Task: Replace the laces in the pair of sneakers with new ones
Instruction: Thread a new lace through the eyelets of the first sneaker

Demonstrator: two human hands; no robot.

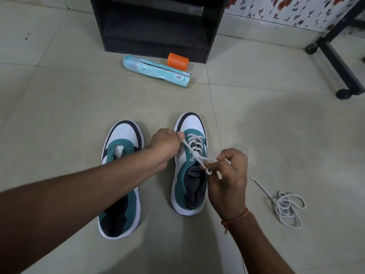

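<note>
Two teal-and-white sneakers stand side by side on the tiled floor, toes pointing away from me. The right sneaker point(189, 165) has a white lace point(194, 147) threaded through its eyelets and crossed near the tongue. My left hand point(165, 144) pinches one lace end at the shoe's left side. My right hand point(229, 175) pinches the other end just right of the tongue. The left sneaker point(122, 143) shows no lace across its eyelets; my left forearm crosses over it. A loose white lace point(286, 206) lies coiled on the floor to the right.
A pale blue spray can point(158, 71) lies on its side beyond the shoes, with an orange cap point(177, 61) behind it. A black cabinet point(158, 24) stands at the back. A black wheeled frame leg point(339, 66) runs along the right.
</note>
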